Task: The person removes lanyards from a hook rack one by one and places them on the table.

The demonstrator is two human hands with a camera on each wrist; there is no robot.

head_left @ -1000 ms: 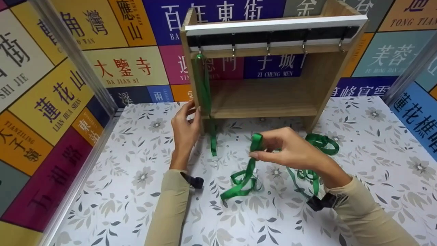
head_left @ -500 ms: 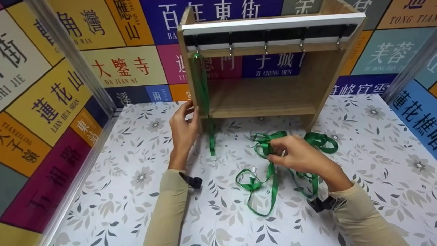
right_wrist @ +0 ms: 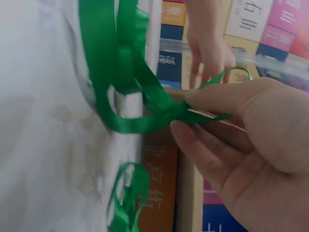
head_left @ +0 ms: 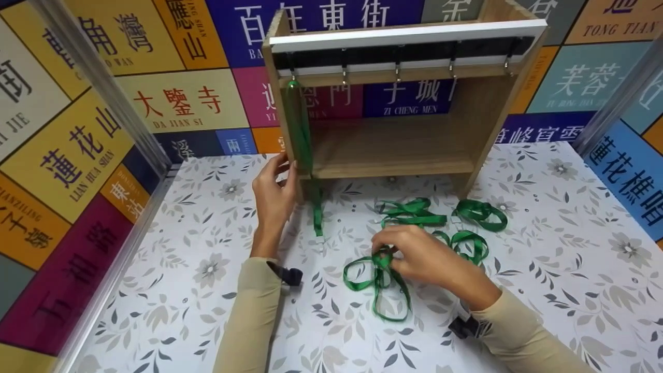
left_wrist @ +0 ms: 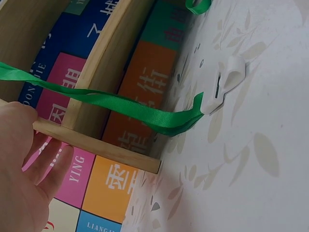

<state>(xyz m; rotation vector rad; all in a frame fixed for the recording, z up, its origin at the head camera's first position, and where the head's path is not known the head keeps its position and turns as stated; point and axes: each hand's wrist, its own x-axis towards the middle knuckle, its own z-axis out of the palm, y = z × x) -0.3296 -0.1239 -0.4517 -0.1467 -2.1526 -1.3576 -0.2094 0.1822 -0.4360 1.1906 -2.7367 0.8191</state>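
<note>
Since 1 second ago our right hand (head_left: pixel 419 256) has dropped from chest height down to the surface (head_left: pixel 544 248), carrying the green ribbon (head_left: pixel 380 274) with it; our left hand (head_left: pixel 273 194) has stayed against the wooden rack (head_left: pixel 487 111). Now the right grip is narrow, thumb and fingertips pinching a fold of the flat woven ribbon, whose 2 or 3 limp loops trail on the surface below the hand. In the right wrist view the band (right_wrist: pixel 130 92) shows a fine ribbed weave and a slight sheen where it bends.

Our left hand rests upright at the rack's left front post, fingers nearly straight against the pale, grainy board edge, gripping nothing. Just beside it a second green ribbon (head_left: pixel 303 140) hangs taut from the leftmost metal hook (head_left: pixel 291 72) and ends on the surface in a small white plastic clip (left_wrist: pixel 224 87), smooth and curved. 4 more hooks sit along the black-and-white rail (head_left: pixel 409 36) across the top of the rack.

More ribbon coils (head_left: pixel 479 215) lie loosely curled right of our working hand, near the rack's right foot. A floral-patterned sheet in grey and white covers the surface, and glossy coloured panels (head_left: pixel 77 155) with large characters wall it in.
</note>
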